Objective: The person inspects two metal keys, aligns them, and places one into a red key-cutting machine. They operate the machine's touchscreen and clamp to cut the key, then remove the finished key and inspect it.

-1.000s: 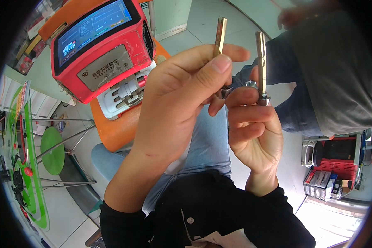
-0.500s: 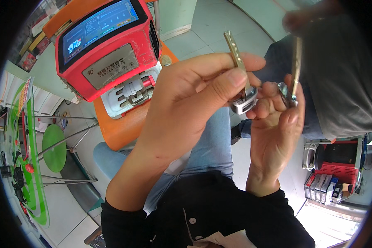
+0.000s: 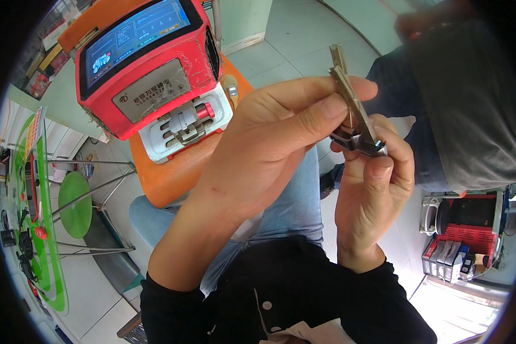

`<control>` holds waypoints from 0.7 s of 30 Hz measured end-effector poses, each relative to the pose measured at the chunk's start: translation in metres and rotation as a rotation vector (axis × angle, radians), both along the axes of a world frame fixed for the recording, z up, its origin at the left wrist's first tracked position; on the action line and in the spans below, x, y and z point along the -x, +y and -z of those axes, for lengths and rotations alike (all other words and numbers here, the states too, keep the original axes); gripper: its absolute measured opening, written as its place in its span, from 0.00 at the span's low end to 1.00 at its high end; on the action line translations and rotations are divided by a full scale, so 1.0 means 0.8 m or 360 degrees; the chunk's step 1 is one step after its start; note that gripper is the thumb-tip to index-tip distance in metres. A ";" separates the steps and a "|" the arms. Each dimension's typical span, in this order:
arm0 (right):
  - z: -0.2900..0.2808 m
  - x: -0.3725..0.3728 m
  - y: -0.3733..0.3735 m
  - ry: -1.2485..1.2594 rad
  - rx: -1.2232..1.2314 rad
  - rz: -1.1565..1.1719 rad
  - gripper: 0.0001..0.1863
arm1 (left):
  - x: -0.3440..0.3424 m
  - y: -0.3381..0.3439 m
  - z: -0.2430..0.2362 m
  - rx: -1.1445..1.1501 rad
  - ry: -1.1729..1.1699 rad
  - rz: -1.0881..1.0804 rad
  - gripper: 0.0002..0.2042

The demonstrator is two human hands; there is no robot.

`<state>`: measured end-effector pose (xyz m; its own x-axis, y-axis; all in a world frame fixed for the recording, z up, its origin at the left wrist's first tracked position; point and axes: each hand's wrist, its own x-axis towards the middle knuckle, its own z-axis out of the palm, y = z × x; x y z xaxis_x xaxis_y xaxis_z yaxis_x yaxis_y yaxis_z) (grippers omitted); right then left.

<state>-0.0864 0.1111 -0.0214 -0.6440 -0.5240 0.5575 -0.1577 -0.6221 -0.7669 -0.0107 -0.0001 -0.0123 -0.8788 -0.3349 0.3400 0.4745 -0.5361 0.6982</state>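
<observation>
My left hand point(image 3: 258, 143) is closed on a metal key point(image 3: 336, 54), its thumb over the blade, with a dark and silver head below. My right hand point(image 3: 372, 195) is closed just right of it on a second key point(image 3: 362, 120), whose blade leans up and left across the first. The two blades lie together, nearly parallel; whether they touch along their length I cannot tell. Behind my left hand stands a red machine with a screen point(image 3: 135, 43) and a metal clamp point(image 3: 183, 123), on an orange chair point(image 3: 157, 186). A brush point(image 3: 231, 89) lies beside it.
A green round stool point(image 3: 74, 203) and a green board point(image 3: 54, 275) are at the left. Another person's dark-clothed leg point(image 3: 464, 103) and blurred hand fill the upper right. A red case point(image 3: 464, 232) and a rack of small boxes point(image 3: 444, 258) stand at the lower right.
My right hand's key has swung from upright to leaning left against the other key. My left hand has moved slightly rightward. The brush now shows beside the machine.
</observation>
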 end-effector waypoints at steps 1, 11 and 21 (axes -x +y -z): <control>0.000 -0.001 0.000 -0.0030 0.0047 0.0073 0.15 | 0.002 0.001 0.002 -0.0045 0.0028 0.0034 0.17; 0.003 -0.003 -0.003 0.0145 0.0151 0.0253 0.13 | 0.010 0.007 0.002 -0.0212 0.0037 0.0049 0.18; 0.004 -0.010 -0.004 0.0011 0.0080 0.0129 0.13 | 0.015 0.004 0.001 -0.0191 -0.0004 0.0087 0.18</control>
